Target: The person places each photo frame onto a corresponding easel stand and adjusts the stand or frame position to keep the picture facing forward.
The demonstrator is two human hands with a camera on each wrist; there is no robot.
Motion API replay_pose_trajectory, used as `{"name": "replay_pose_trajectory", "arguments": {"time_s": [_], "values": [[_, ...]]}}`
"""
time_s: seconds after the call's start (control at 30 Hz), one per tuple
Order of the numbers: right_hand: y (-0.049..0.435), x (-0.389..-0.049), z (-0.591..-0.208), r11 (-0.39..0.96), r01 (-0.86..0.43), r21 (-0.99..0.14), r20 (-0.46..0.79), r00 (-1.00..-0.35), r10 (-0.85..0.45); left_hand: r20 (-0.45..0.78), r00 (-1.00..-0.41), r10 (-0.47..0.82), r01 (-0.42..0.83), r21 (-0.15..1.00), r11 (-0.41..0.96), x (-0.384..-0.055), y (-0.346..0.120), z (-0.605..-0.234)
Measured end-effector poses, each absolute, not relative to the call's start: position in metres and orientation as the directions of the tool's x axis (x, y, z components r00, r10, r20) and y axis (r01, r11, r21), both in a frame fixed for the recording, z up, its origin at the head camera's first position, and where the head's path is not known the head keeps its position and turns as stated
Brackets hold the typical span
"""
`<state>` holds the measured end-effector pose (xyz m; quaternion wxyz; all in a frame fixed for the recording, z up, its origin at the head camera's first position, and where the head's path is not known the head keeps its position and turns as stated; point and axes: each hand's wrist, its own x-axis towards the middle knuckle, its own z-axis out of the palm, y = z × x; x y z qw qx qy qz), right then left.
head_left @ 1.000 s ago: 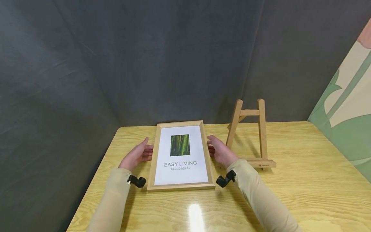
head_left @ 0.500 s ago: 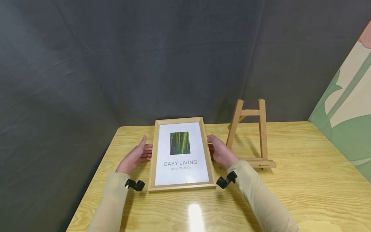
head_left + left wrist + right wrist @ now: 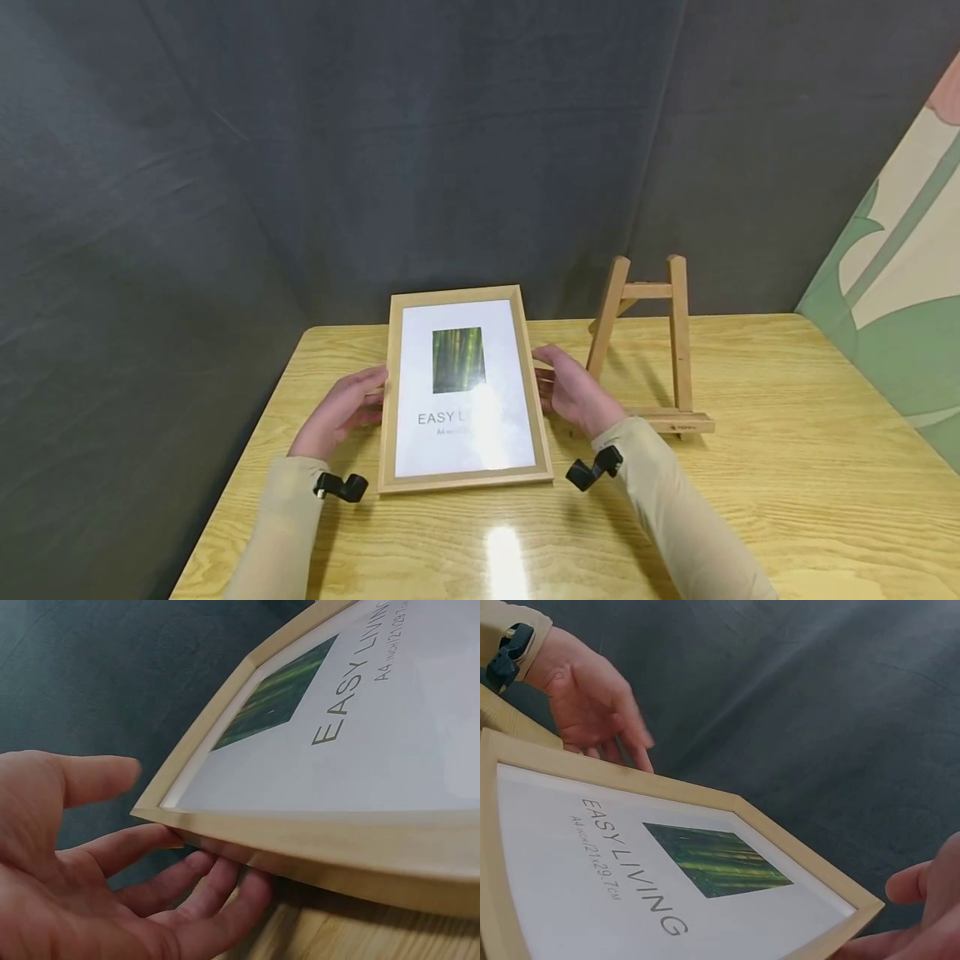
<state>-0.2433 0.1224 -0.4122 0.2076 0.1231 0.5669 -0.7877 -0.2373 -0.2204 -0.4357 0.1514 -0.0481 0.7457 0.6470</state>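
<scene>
One wooden picture frame (image 3: 465,404) tilts up from the table (image 3: 810,467), its twelve-o'clock edge higher than before, glare now masking some lettering (image 3: 440,417). At nine o'clock, the left hand (image 3: 341,414) touches its edge, fingers loosely bent, thumb apart; at three, near an easel (image 3: 679,350), the right hand's (image 3: 576,396) thumb stands apart (fingertips hidden, grip unclear).

head view: bright | glare: picture frame (image 3: 459,367), table (image 3: 450,542) | shadows: soft, beside sleeves (image 3: 671,508) | wrist views: dimmer

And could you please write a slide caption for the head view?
Left hand and right hand flank a tilted picture frame, with a wooden easel standing at right.
</scene>
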Motion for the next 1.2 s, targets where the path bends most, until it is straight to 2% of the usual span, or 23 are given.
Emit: {"name": "replay_pose_trajectory", "arguments": {"time_s": [0.17, 0.4, 0.83, 0.97, 1.2], "values": [[0.124, -0.242, -0.404, -0.276, 0.417, -0.866, -0.357, -0.902, -0.241, -0.221, -0.965, 0.143, -0.203, 0.971, 0.129, -0.230, -0.224, -0.430], [0.127, -0.240, -0.392, -0.131, 0.282, -0.950, -0.237, -0.929, -0.283, -0.140, -0.983, 0.118, -0.127, 0.986, 0.109, -0.225, -0.228, -0.416], [0.136, -0.227, -0.363, 0.019, 0.018, -1.000, -0.022, -0.967, -0.253, 0.064, -0.989, 0.135, 0.062, 0.998, -0.015, -0.217, -0.228, -0.384], [0.140, -0.220, -0.353, 0.026, -0.018, -1.000, 0.011, -0.968, -0.250, 0.113, -0.985, 0.133, 0.108, 0.993, -0.042, -0.213, -0.225, -0.372], [0.157, -0.208, -0.334, -0.050, -0.063, -0.997, 0.074, -0.957, -0.280, 0.193, -0.972, 0.137, 0.184, 0.980, -0.077, -0.207, -0.215, -0.354]]}}
